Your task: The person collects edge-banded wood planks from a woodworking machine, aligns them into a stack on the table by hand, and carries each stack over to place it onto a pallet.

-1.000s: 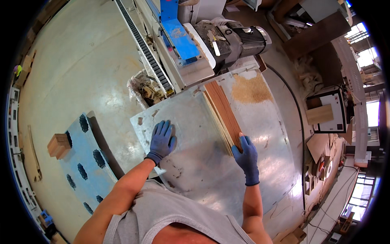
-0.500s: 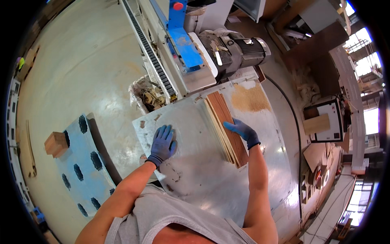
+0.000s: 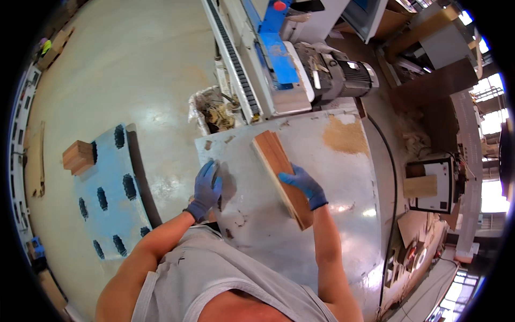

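My right hand, in a blue knitted glove, grips a short stack of wooden planks from its right side. The stack has a reddish-brown top face and paler edges along its left side; it lies at a slant over the metal tabletop. Whether its underside touches the metal, I cannot tell. To the left, my gloved left hand is turned on its edge near the table's left side. Its fingers stretch forward with nothing in them, and a shadow falls on the metal beside it.
A blue and grey machine with a dark motor adjoins the table's far edge. Beside it stands a scrap-filled bag. At left, a blue slotted pallet carries stacked wood blocks. A black cable runs along the right.
The plank stack has shifted left and toward me in my right hand, and its fanned edges look closer together. My left hand has gone from flat on the table to edge-on.
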